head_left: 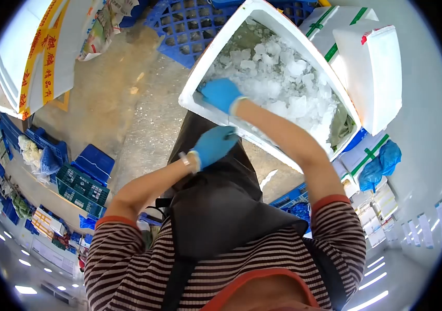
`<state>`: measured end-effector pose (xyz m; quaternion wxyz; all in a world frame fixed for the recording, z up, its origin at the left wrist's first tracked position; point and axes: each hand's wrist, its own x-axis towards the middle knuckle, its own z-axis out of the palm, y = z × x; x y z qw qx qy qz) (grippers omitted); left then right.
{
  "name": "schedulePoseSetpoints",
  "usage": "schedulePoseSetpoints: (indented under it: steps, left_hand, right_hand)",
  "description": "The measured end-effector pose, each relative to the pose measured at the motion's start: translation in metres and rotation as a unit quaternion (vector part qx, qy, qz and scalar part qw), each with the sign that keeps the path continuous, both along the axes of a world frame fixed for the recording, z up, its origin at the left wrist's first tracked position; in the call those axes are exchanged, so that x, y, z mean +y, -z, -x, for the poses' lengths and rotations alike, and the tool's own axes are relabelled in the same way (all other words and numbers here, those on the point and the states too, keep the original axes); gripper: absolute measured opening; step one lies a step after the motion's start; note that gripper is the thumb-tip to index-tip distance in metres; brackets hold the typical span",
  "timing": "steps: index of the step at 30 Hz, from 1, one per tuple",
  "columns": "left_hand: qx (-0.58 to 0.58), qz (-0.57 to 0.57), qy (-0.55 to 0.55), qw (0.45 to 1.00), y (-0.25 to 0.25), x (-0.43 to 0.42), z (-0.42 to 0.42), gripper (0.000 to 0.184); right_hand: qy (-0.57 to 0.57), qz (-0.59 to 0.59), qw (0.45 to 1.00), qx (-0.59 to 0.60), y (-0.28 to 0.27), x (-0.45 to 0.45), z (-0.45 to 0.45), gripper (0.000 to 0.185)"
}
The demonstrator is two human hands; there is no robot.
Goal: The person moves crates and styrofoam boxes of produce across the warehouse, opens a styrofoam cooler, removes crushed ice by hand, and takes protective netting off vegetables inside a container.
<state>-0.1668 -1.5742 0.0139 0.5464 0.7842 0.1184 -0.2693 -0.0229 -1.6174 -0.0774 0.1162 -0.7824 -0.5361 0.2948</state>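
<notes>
"Pale, wet-looking floor [146,98] spreads at your ten o'clock in the head view. Where's your white foam box [278,14]?"

"At your one o'clock, holding chunky ice [296,70] with something greenish [341,124] along its edges."

"And your hands, both gloved blue?"

"Your right hand [221,95] is inside, at the box's nine o'clock corner; its fingertips are hidden, so I can't tell its grip. Your left hand [215,146] curls just outside the near rim, toward the box's half past seven; whether it pinches anything, I can't tell."

"Around you?"

"Blue lattice crate [187,31] at eleven, green-taped white boxes [368,78] at two."
</notes>
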Motion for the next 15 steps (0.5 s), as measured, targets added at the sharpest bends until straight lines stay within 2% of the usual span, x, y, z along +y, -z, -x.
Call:
schedulePoseSetpoints:
  steps: [1, 4, 5, 8, 11, 14, 15]
  left_hand:
    - [0.116, 0.062, -0.050, 0.990, -0.027, 0.022, -0.003, 0.032]
    - [0.125, 0.014, -0.145, 0.981, -0.037, 0.046, 0.019, 0.032]
    - [0.123, 0.009, -0.151, 0.981, -0.038, 0.048, 0.022, 0.032]
    - [0.107, 0.021, -0.183, 0.977, -0.039, 0.046, 0.019, 0.031]
    - [0.082, 0.033, -0.219, 0.972, -0.043, 0.051, 0.008, 0.029]
    - [0.042, -0.023, -0.217, 0.975, -0.046, 0.068, 0.001, 0.029]
    - [0.029, -0.050, -0.208, 0.976, -0.039, 0.077, -0.002, 0.031]
  right_hand:
    - [0.035, 0.053, 0.998, -0.015, 0.013, 0.014, 0.013, 0.019]
    - [0.194, 0.014, 0.980, -0.046, 0.056, 0.033, 0.031, 0.016]
    - [0.204, -0.011, 0.978, -0.048, 0.065, 0.028, 0.033, 0.016]
    - [0.190, 0.035, 0.976, -0.096, 0.072, 0.030, 0.034, 0.016]
    - [0.194, -0.025, 0.981, -0.012, 0.043, 0.021, 0.021, 0.016]
    - [0.273, -0.036, 0.957, 0.094, -0.003, -0.020, 0.008, 0.017]
    - [0.327, -0.046, 0.929, 0.167, -0.031, -0.049, 0.008, 0.017]
